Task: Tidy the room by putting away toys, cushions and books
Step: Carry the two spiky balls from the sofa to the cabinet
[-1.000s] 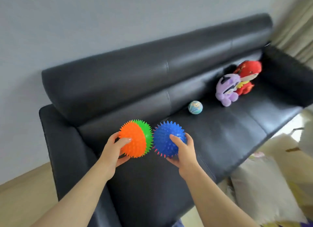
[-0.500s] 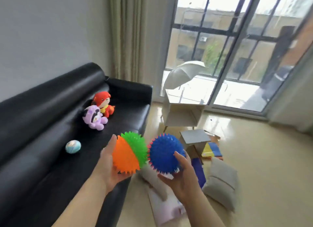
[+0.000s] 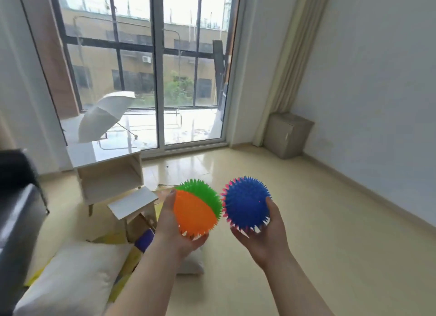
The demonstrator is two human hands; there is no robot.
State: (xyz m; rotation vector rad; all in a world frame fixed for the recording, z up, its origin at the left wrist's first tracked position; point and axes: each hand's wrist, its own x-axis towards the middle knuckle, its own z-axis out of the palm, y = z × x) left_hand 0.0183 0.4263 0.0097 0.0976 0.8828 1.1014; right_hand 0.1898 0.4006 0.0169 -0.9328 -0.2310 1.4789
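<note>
Your left hand (image 3: 171, 223) holds an orange and green spiky ball (image 3: 197, 209); your right hand (image 3: 267, 233) holds a blue spiky ball (image 3: 245, 202) just beside it, above a pale floor (image 3: 330, 245). A white cushion (image 3: 70, 273) lies lower left. Glass doors (image 3: 188, 79) stand ahead.

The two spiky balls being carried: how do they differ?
Colour: the orange-green ball is two-toned, the blue ball is mostly one colour, with some pink spikes. Holder: the left hand grips the orange-green ball, the right hand the blue ball. Both are spiky, similar in size.
</note>
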